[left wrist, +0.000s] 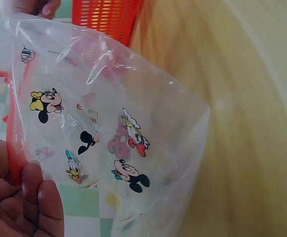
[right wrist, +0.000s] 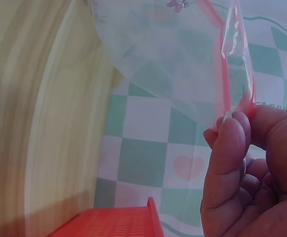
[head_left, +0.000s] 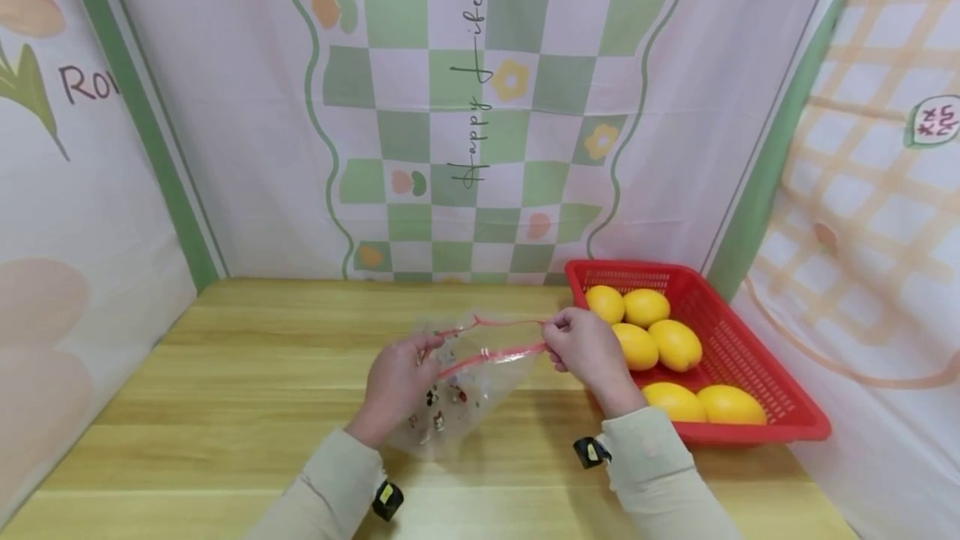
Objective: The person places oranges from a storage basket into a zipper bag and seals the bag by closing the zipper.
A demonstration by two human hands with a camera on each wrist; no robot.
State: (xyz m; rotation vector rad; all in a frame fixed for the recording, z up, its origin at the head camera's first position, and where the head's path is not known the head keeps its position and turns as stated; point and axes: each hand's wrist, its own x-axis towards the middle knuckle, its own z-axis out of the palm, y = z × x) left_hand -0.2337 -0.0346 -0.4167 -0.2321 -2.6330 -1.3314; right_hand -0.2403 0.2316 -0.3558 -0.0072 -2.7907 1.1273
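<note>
A clear zip bag (head_left: 468, 386) printed with small cartoon figures hangs above the table between both hands. Its red-edged mouth is spread apart, and nothing shows inside it. My left hand (head_left: 401, 382) pinches the left end of the red rim, thumb and fingers round it. At the other end, my right hand (head_left: 588, 352) pinches the rim between thumb and fingertips. In the left wrist view the bag's printed side (left wrist: 108, 133) faces the camera. The right wrist view shows the two red strips parting from the fingers (right wrist: 227, 148).
A red plastic basket (head_left: 757, 332) stands on the right of the wooden table (head_left: 247, 407), close beyond my right hand. Several yellow lemons (head_left: 675, 346) lie in it. Printed cloth (head_left: 510, 107) hangs behind the table and along both sides.
</note>
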